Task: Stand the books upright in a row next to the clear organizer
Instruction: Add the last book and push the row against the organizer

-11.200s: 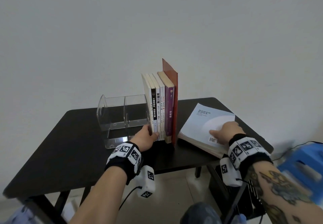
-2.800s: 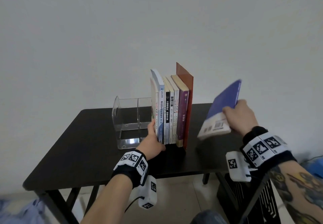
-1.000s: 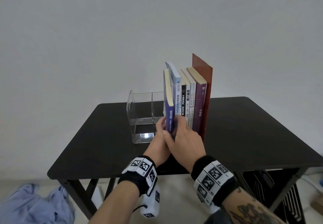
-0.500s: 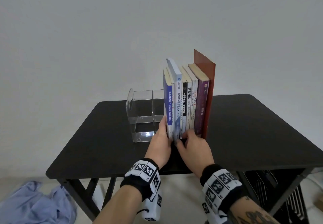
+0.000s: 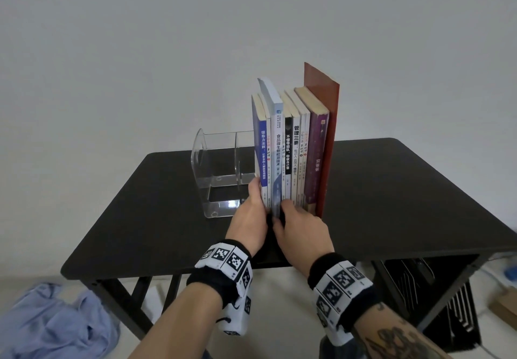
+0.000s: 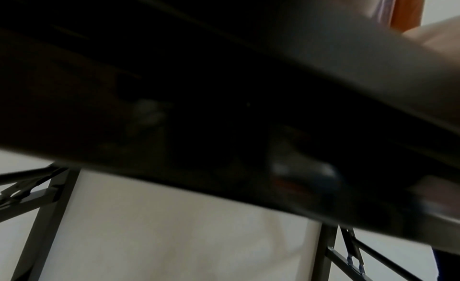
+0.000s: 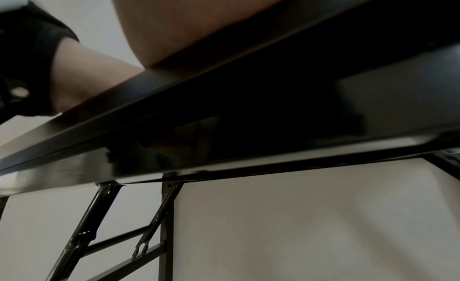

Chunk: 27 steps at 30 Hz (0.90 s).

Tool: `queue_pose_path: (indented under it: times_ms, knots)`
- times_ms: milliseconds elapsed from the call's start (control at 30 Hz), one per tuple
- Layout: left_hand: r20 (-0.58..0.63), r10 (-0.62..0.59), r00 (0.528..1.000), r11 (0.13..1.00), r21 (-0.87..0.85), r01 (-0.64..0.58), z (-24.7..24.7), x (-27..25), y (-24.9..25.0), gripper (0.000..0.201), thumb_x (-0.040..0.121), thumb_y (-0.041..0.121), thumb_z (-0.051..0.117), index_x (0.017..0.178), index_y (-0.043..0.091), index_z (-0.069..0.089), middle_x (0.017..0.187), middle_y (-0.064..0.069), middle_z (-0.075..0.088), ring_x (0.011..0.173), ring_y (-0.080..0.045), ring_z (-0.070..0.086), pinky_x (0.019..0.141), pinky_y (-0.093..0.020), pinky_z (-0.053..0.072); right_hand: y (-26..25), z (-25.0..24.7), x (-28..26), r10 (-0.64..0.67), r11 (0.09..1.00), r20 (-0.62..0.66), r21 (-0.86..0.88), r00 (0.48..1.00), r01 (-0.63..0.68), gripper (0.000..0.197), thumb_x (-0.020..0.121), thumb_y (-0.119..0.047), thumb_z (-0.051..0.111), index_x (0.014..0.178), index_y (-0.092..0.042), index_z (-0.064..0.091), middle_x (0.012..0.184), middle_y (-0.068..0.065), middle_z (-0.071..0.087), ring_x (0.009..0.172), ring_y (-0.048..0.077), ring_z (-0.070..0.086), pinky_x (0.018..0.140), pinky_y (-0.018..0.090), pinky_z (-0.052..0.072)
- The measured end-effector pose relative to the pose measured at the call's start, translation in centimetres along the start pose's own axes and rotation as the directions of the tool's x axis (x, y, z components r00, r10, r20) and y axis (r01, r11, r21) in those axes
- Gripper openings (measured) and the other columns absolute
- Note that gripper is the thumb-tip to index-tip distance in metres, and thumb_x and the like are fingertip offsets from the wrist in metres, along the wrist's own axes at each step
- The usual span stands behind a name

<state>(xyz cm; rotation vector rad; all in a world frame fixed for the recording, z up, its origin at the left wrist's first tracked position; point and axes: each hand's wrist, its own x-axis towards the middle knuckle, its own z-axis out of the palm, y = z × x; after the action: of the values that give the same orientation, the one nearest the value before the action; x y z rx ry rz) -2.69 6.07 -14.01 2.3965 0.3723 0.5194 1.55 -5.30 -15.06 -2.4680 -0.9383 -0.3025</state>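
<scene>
**Books stood in a row at the organizer's right wall**

From your head view, the books (image 5: 293,151) stood upright in a tight row on the black bench (image 5: 391,196), the blue-spined one at the left end touching the clear organizer (image 5: 221,174), a tall red board closing the right end. Your left hand (image 5: 249,218) lay with straight fingers against the row's left end, a spread grip pressing and not pinching. Your right hand (image 5: 302,230) rested its fingertips at the feet of the middle spines; whether that grip pinched a spine you could not tell from here. Open bench lay to the right of the row and to the left of the organizer; the front edge ran just behind your wrists. A blue cloth (image 5: 53,325) lay on the floor at lower left, a black rack (image 5: 436,297) under the bench's right side.

Your left wrist view was dark and blurred: bench underside (image 6: 199,108), folding legs, a sliver of red board.

Your right wrist view showed the bench's front edge (image 7: 224,118) from below, your palm resting on it, leg braces beneath.
</scene>
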Motion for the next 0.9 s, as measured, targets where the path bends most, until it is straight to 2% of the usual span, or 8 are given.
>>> queue_pose_path:
  times_ms: [300,433,533,600,700,767,833,900]
  knots:
    - [-0.052,-0.014,0.999,1.000,0.021,0.015,0.3,0.0,0.4,0.066,0.093,0.011,0.047,0.147,0.028,0.012,0.118,-0.010,0.065,0.098,-0.024,0.063,0.084,-0.028,0.047,-0.1,-0.4,-0.5,0.033,0.997,-0.013,0.071,0.999,-0.032,0.016,0.095,-0.035,0.046,0.099,-0.020,0.049,0.098,-0.001,0.066,0.081,0.025,0.067,0.069,0.037,0.054]
    - [-0.035,-0.001,0.999,0.997,-0.075,-0.001,-0.2,-0.4,0.6,0.067,0.094,0.005,0.047,0.147,0.031,0.017,0.128,-0.003,0.060,0.109,-0.013,0.058,0.092,-0.022,0.042,0.0,-1.2,-1.0,0.135,0.969,-0.253,0.235,0.958,-0.075,0.026,0.084,-0.032,0.066,0.101,-0.019,0.049,0.101,-0.005,0.052,0.087,0.017,0.059,0.071,0.029,0.050]
    - [-0.059,0.002,0.998,0.992,-0.128,-0.010,-0.4,-0.9,0.5,0.068,0.093,0.005,0.052,0.146,0.035,0.021,0.132,0.005,0.057,0.117,-0.007,0.054,0.100,-0.023,0.043,0.7,-1.8,-0.9,0.233,0.946,-0.509,0.318,0.828,-0.070,0.060,0.067,-0.024,0.082,0.110,-0.011,0.042,0.113,0.007,0.041,0.107,0.024,0.043,0.090,0.039,0.044]
    - [-0.123,-0.001,0.992,0.994,-0.111,-0.013,-0.6,-1.6,0.4,0.062,0.091,0.007,0.055,0.144,0.030,0.031,0.130,0.007,0.055,0.117,-0.005,0.053,0.100,-0.023,0.043,1.1,-2.4,-0.4,0.326,0.911,-0.443,0.383,0.835,-0.153,0.080,0.065,-0.028,0.084,0.125,-0.011,0.035,0.128,0.012,0.035,0.122,0.025,0.031,0.104,0.042,0.032]
    - [-0.322,0.052,0.945,0.998,0.062,-0.034,-1.7,-2.3,0.3,0.048,0.086,0.010,0.061,0.131,0.022,0.050,0.121,0.004,0.049,0.111,-0.008,0.047,0.098,-0.027,0.044,1.7,-3.8,1.0,0.418,0.778,-0.137,0.564,0.898,-0.276,0.104,0.068,-0.031,0.085,0.146,-0.015,0.018,0.146,0.006,0.032,0.136,0.021,0.029,0.114,0.044,0.027]
    - [-0.481,0.067,0.874,0.985,0.169,0.018,-3.0,-2.1,0.1,0.044,0.081,0.014,0.067,0.123,0.021,0.055,0.125,-0.006,0.042,0.114,-0.014,0.037,0.096,-0.028,0.034,2.3,-4.4,2.2,0.409,0.683,0.025,0.655,0.912,-0.324,0.091,0.073,-0.029,0.083,0.145,-0.020,0.028,0.137,-0.003,0.051,0.127,0.018,0.049,0.108,0.044,0.041]
    - [-0.565,0.039,0.824,0.972,0.213,0.100,-4.3,-1.6,-0.3,0.045,0.079,0.016,0.069,0.122,0.023,0.057,0.135,-0.014,0.033,0.125,-0.025,0.031,0.102,-0.040,0.031,2.4,-4.6,3.1,0.407,0.646,0.108,0.668,0.907,-0.369,0.061,0.080,-0.026,0.076,0.134,-0.025,0.048,0.119,-0.009,0.063,0.112,0.017,0.061,0.097,0.045,0.051]
    - [-0.526,-0.058,0.849,0.965,0.190,0.183,-5.3,-1.0,-0.8,0.046,0.081,0.016,0.067,0.124,0.029,0.057,0.151,-0.016,0.016,0.141,-0.033,0.016,0.113,-0.050,0.020,1.9,-4.6,3.6,0.423,0.639,0.132,0.659,0.897,-0.398,0.046,0.087,-0.022,0.068,0.130,-0.025,0.052,0.116,-0.009,0.064,0.111,0.017,0.061,0.097,0.039,0.050]
